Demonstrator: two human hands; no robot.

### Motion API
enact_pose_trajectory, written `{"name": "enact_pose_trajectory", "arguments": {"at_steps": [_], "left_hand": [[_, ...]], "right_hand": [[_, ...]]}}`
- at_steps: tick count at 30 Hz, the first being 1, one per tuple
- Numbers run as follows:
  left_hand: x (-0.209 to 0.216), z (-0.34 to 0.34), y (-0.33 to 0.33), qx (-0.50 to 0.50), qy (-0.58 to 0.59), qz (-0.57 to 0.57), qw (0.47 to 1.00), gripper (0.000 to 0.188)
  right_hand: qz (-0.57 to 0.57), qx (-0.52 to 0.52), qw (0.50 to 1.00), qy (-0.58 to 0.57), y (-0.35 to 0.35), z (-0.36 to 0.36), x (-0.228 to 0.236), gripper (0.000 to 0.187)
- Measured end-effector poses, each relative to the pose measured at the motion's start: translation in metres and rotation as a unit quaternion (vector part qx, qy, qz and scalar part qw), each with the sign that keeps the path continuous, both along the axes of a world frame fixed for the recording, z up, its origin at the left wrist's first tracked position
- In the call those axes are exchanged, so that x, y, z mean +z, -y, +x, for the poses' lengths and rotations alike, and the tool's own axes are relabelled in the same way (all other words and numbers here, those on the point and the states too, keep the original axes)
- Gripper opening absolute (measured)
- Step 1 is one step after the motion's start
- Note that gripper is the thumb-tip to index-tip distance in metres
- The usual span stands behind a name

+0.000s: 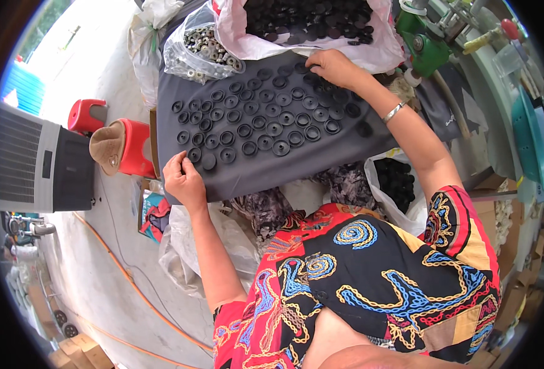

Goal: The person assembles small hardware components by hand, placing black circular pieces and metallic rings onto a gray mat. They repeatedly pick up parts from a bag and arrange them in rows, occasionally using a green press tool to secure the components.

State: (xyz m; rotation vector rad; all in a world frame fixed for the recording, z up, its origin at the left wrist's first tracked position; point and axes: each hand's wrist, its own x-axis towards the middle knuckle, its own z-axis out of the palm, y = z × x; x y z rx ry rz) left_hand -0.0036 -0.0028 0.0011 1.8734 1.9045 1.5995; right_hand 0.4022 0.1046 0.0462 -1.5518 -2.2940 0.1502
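Observation:
Rows of round black plastic caps (274,128) lie on a dark grey cloth-covered table (260,175), many showing a raised rim and a centre stud. At the near left edge of the rows, my left hand (184,179) has its fingers drawn together beside a black cap (194,154). Whether anything sits between those fingertips is hidden. My right hand (336,69) reaches to the far side, its fingers bent and pinched low over the caps there. What it grips, if anything, is too small to tell. Darker loose caps (341,96) cluster just below this hand.
Beyond the table edge, a white sack (232,40) holds many black pieces, beside a clear bag of metal parts (207,49). A green machine (429,46) stands at the far right. Another bag of black pieces (397,184) is near my lap. Red stools (138,147) are left.

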Motion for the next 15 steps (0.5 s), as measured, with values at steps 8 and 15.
{"name": "enact_pose_trajectory", "arguments": {"at_steps": [8, 15], "left_hand": [[-0.001, -0.001, -0.002, -0.004, 0.005, 0.006, 1.000, 0.013], [-0.003, -0.001, -0.002, -0.002, -0.011, 0.006, 1.000, 0.014]], "right_hand": [[0.173, 0.071, 0.982, -0.022, 0.005, -0.034, -0.010, 0.022], [0.198, 0.093, 0.976, 0.018, 0.018, -0.029, -0.018, 0.028]]}}
